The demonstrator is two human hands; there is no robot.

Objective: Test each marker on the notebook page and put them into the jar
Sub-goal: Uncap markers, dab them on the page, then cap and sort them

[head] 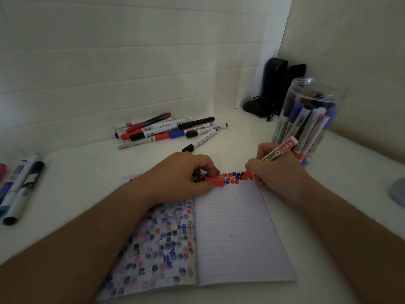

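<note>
**A:** Why is the notebook (236,233) lying open right in front of the person?

**B:** Probably so the lined right page sits under both hands. The row of red, blue and dark blots runs along its top edge, and that is where the marker tip is pressed now.

**A:** Which hand has the marker?

**B:** The right hand (274,172). Its fingers are curled round the red marker (282,150) in a writing grip, the barrel slanting up and away toward the jar (311,119), the tip down on the page at the right end of the blot row.

**A:** And the left hand (186,174)?

**B:** It rests on the upper part of the notebook, thumb and fingertips pinching the red cap (215,181). I'd judge it keeps the cap ready for closing the marker and steadies the paper too.

**A:** Where do tested markers go?

**B:** Into the clear jar, standing open on the worktop (230,132) just behind the right hand, already holding several markers upright.

**A:** And the rest?

**B:** A loose pile of markers (171,128) lies near the wall, well apart from the notebook, and a few more markers (19,189) lie at the far left edge.
</note>
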